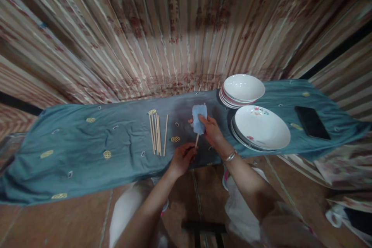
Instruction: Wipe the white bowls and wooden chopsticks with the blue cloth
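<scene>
My left hand (pixel 183 157) is closed around the lower end of a wooden chopstick (pixel 197 140), near the front edge of the table. A light blue cloth (pixel 198 119) is wrapped about the chopstick's upper part, and my right hand (pixel 211 129) pinches it there, thumb on top. The chopstick's tip pokes out a little above the cloth. Left of my hands, several loose chopsticks (pixel 158 135) lie roughly side by side on the tablecloth, one slightly apart from the others.
A green-blue tablecloth (pixel 124 135) with pineapple prints covers the narrow table. To the right stand stacked bowls (pixel 243 88) and stacked plates (pixel 263 130). Farther right lies a black phone (pixel 312 122). Behind the table hangs a patterned curtain (pixel 174 35). A dark stool (pixel 203 227) shows below.
</scene>
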Action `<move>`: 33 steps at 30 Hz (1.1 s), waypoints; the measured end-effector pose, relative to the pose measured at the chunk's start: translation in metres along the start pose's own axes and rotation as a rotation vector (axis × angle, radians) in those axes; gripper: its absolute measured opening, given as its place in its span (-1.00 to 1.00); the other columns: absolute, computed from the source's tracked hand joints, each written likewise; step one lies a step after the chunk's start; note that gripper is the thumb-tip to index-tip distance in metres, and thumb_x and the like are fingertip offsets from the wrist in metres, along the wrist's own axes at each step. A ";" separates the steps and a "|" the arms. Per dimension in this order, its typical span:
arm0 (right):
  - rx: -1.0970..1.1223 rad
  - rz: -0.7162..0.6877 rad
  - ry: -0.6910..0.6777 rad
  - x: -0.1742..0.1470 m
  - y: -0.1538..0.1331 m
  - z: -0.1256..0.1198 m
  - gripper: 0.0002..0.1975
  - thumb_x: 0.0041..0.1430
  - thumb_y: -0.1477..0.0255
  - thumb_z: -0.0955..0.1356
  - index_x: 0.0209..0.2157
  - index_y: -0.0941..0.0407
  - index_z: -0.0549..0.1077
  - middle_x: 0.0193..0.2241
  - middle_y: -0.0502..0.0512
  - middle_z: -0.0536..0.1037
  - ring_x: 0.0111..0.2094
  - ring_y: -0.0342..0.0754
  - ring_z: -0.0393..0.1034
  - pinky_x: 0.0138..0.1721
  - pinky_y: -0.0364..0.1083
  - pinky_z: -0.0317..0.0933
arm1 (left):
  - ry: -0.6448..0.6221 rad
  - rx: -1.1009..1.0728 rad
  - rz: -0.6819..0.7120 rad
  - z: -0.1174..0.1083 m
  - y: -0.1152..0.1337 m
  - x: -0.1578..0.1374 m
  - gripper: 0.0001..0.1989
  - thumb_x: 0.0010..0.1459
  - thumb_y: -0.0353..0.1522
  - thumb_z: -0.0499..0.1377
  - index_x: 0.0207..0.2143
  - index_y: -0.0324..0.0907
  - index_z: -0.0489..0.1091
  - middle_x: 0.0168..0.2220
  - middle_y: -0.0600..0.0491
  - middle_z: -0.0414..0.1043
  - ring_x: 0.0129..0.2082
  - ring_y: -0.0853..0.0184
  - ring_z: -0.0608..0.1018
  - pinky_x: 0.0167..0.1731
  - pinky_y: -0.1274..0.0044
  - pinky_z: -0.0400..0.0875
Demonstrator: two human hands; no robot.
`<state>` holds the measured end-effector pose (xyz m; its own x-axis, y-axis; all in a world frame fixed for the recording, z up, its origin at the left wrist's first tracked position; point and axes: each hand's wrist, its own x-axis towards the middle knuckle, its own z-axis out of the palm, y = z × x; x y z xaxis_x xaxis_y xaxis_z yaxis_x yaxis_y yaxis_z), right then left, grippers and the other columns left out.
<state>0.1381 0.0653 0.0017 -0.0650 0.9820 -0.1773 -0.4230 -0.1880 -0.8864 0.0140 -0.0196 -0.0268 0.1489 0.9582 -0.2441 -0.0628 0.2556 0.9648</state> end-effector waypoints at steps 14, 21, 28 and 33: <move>0.079 -0.078 0.102 0.015 -0.013 -0.019 -0.65 0.03 0.15 0.38 -0.32 0.17 0.47 -0.46 0.09 0.59 -0.38 -0.03 0.50 -0.38 -0.11 0.34 | 0.001 -0.158 -0.055 0.004 0.006 -0.001 -0.63 -0.25 -0.20 0.37 -0.46 -0.21 0.33 -0.65 0.20 0.29 -0.67 0.49 0.34 -0.67 0.63 0.17; 0.002 0.010 0.005 0.002 -0.011 -0.007 -0.57 -0.08 0.06 0.41 -0.37 0.16 0.46 -0.52 0.09 0.59 -0.49 -0.06 0.44 -0.50 -0.14 0.25 | 0.027 -0.196 -0.069 0.002 0.008 0.002 -0.62 -0.23 -0.14 0.35 -0.47 -0.22 0.37 -0.61 0.12 0.40 -0.66 0.48 0.39 -0.65 0.62 0.18; -0.021 0.094 -0.107 -0.010 0.008 0.007 -0.49 -0.18 -0.01 0.44 -0.41 0.18 0.50 -0.53 0.10 0.59 -0.60 -0.12 0.37 -0.61 -0.17 0.19 | 0.082 -0.237 -0.041 -0.002 0.013 0.007 -0.63 -0.19 -0.16 0.34 -0.44 -0.25 0.40 -0.59 0.11 0.41 -0.65 0.49 0.39 -0.65 0.63 0.18; -0.014 0.162 -0.210 -0.020 0.012 0.012 -0.48 -0.12 -0.01 0.41 -0.36 0.19 0.53 -0.61 0.06 0.55 -0.76 -0.17 0.22 -0.74 -0.15 0.14 | 0.110 -0.248 -0.024 -0.006 0.015 0.009 -0.67 -0.17 -0.18 0.32 -0.49 -0.25 0.37 -0.59 0.11 0.40 -0.65 0.50 0.38 -0.64 0.63 0.19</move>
<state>0.1236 0.0433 -0.0006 -0.3177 0.9208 -0.2262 -0.3793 -0.3420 -0.8597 0.0084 -0.0069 -0.0153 0.0458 0.9563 -0.2888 -0.3024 0.2888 0.9084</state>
